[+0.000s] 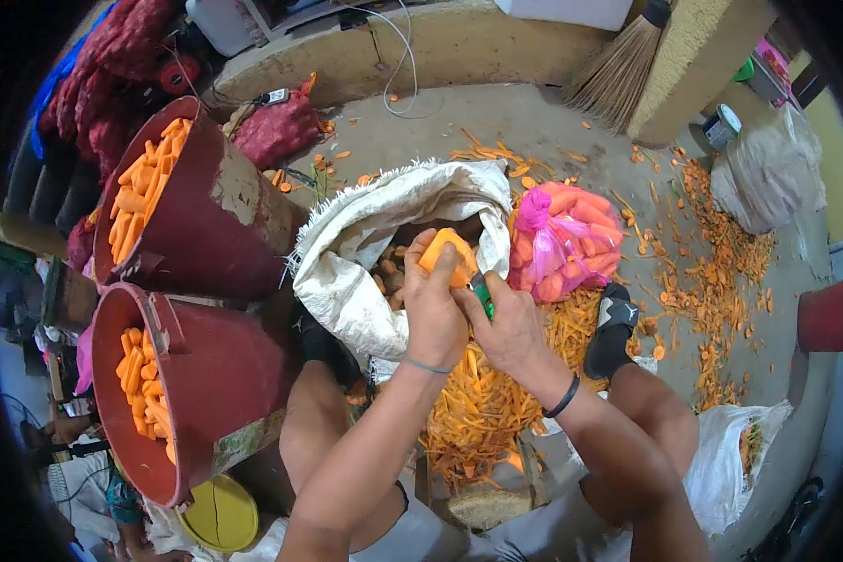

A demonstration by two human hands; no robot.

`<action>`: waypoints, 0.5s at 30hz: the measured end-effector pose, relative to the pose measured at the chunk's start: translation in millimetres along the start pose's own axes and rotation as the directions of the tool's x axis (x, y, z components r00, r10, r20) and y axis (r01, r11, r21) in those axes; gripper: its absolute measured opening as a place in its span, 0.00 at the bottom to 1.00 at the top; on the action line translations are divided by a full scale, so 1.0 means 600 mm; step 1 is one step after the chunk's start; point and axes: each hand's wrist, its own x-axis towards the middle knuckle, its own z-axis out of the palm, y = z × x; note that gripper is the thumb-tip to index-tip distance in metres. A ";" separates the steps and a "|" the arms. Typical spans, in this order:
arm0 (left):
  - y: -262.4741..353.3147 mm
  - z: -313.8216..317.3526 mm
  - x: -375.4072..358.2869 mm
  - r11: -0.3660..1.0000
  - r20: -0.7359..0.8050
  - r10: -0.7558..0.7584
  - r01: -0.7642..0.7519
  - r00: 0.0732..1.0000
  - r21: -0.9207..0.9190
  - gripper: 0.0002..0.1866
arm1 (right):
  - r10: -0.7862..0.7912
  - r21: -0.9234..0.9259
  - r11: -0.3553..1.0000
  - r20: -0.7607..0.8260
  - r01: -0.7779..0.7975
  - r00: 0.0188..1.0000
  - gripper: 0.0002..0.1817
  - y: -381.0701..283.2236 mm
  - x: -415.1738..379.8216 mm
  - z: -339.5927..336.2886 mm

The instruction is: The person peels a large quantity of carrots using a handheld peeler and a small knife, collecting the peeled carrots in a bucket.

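Observation:
A thick, peeled orange carrot is gripped in my left hand, fingers wrapped round it above the sack's opening. My right hand is closed on a green-handled peeler against the carrot's lower right side; its blade is mostly hidden. Behind my hands, a white woven sack stands open with unpeeled brownish carrots inside. Below my hands, a heap of orange peel strips lies between my legs. To the right of the sack sits a knotted pink plastic bag full of carrots.
Two tilted dark red buckets at left hold peeled carrots. A yellow lid lies below them. Peel scraps cover the floor at right. A broom leans on a pillar. A red net sack rests by the low wall.

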 end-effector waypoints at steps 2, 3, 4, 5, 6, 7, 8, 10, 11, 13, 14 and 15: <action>0.005 0.007 -0.005 0.996 -0.007 0.010 -0.009 1.000 0.087 0.19 | -0.012 0.041 0.999 -0.001 0.012 1.000 0.23 0.007 0.002 0.001; 0.014 0.016 -0.009 0.996 0.046 0.001 -0.006 0.999 0.089 0.20 | -0.016 0.061 0.998 -0.005 0.016 1.000 0.22 0.004 0.003 -0.006; 0.029 0.025 -0.012 0.996 0.101 -0.008 -0.001 0.995 0.093 0.20 | -0.071 -0.008 0.997 -0.027 0.071 0.997 0.23 0.003 0.007 -0.017; 0.042 0.027 -0.011 0.995 0.154 -0.018 0.003 0.988 0.097 0.20 | -0.126 -0.078 0.989 -0.044 0.122 0.991 0.23 0.003 0.013 -0.035; 0.059 0.016 -0.002 0.982 0.231 -0.058 0.014 0.971 0.189 0.25 | -0.180 -0.146 0.974 -0.053 0.171 0.982 0.23 0.000 0.019 -0.054; 0.089 0.011 0.001 0.966 0.346 -0.147 0.059 0.927 0.251 0.33 | -0.277 -0.212 0.939 -0.002 0.270 0.961 0.24 0.000 0.024 -0.077; 0.118 0.004 0.003 0.928 0.385 -0.283 0.150 0.878 0.340 0.35 | -0.364 -0.270 0.891 0.056 0.365 0.930 0.25 0.002 0.028 -0.102; 0.139 -0.016 0.017 0.755 0.323 -0.518 0.246 0.792 0.607 0.40 | -0.531 -0.305 0.779 0.142 0.547 0.835 0.28 0.014 0.027 -0.115; 0.144 -0.025 0.020 0.569 0.258 -0.610 0.187 0.749 0.801 0.39 | -0.532 -0.318 0.759 0.200 0.568 0.823 0.28 0.015 0.021 -0.115; 0.130 -0.019 0.010 0.452 0.125 -0.735 0.345 0.666 0.822 0.36 | -0.522 -0.342 0.719 0.310 0.606 0.794 0.28 0.014 0.008 -0.117; 0.122 -0.016 0.006 0.382 0.058 -0.791 0.418 0.609 0.824 0.35 | -0.483 -0.328 0.757 0.304 0.566 0.822 0.27 0.019 0.006 -0.116; 0.119 -0.016 0.005 0.429 0.085 -0.783 0.435 0.616 0.792 0.35 | -0.438 -0.316 0.793 0.298 0.521 0.848 0.27 0.026 0.004 -0.113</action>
